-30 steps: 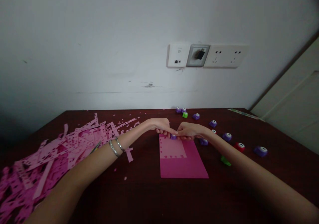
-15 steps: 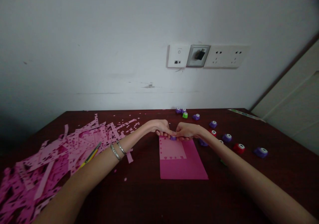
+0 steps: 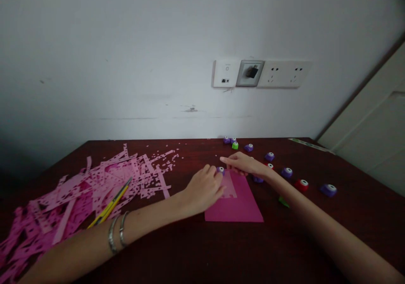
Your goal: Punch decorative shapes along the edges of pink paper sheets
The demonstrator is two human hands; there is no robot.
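Note:
A purple craft punch with a white top sits at the far edge of a light pink sheet. That sheet has small cut-out shapes along its border and lies over a larger, darker pink sheet. My left hand has its bent fingers against the left side of the punch, the fingertips hidden, while its thumb stretches over the light sheet. Just right of the punch, my right hand points one digit left above it, clear of its top. Its other fingers hang loosely curled by the sheets' far edge.
Punched pink paper strips are heaped at the left, under a yellow utility knife. Small paper bits are scattered beside them. Several purple, red and green punches stand at the right and back. A wall rises behind the table.
Both thumbs have come off the punch's top. My left hand has turned and moved down and nearer to me; my right hand has lifted slightly and opened out to the right.

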